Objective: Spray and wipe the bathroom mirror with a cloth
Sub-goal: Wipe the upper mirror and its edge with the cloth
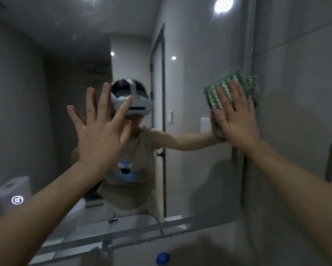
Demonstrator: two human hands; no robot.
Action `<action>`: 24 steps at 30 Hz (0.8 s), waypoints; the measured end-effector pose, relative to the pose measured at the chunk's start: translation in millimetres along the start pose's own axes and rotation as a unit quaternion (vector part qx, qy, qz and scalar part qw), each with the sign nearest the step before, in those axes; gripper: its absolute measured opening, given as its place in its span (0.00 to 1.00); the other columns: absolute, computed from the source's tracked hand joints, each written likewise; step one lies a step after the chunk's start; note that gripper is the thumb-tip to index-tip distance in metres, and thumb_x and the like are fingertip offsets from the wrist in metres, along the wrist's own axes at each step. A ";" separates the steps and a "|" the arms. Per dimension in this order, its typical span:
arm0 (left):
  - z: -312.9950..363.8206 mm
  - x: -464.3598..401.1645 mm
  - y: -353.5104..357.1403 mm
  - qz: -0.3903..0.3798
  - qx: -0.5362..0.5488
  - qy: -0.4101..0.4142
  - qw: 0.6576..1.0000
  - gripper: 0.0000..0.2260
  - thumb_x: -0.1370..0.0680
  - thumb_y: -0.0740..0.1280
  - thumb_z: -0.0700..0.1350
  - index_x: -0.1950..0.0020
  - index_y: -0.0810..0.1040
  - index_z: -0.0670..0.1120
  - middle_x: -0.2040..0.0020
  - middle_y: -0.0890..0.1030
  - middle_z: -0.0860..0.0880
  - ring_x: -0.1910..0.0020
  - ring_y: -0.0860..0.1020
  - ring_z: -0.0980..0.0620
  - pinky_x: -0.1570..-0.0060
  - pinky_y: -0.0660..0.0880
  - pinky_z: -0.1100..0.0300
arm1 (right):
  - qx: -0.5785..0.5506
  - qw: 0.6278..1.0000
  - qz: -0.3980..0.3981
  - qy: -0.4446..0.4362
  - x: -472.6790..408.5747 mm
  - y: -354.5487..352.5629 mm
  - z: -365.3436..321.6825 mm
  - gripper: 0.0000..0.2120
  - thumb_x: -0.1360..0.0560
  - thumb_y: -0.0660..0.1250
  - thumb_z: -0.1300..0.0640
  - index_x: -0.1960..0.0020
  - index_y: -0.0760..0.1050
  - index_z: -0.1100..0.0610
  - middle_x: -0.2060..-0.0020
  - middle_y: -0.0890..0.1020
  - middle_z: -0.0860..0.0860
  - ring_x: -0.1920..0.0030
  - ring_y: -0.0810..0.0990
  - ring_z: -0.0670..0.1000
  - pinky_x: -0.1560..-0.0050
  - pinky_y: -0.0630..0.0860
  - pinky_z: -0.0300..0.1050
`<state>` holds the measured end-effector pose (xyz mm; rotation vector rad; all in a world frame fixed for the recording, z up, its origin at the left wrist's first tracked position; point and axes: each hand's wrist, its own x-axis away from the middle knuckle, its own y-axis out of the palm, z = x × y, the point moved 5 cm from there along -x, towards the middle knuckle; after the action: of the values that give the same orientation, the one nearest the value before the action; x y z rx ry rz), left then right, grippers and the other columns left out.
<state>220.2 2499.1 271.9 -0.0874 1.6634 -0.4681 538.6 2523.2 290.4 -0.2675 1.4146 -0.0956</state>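
Your two forearms are bare from elbow to wrist, with no sleeve, watch or ring showing on either. Your left hand [101, 131] carries a few small water droplets on its back; your right hand [236, 120] looks dry. Your reflection shows a short-sleeved beige cotton T-shirt [130, 169] with a blue, white and black printed graphic on the chest, and a white plastic head-mounted headset [134, 104] held by a white strap over dark hair.

Mirror [46, 93] glass lies unobstructed at 9 o'clock; wall [299, 93] bounds it at 3 o'clock.
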 end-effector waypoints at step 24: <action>-24.1 172.8 33.3 -0.028 -0.074 0.045 0.996 0.26 0.22 0.58 0.45 0.24 0.58 0.52 0.23 0.56 0.40 0.24 0.52 0.41 0.28 0.48 0.41 | -0.033 0.978 -0.070 -0.194 184.3 49.3 -235.1 0.25 0.19 0.55 0.43 0.24 0.56 0.43 0.24 0.54 0.48 0.24 0.52 0.50 0.34 0.59 0.49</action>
<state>177.1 2479.7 100.7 -0.2260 1.7873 -0.3957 331.9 2499.6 70.3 -0.4177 1.0100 -0.1061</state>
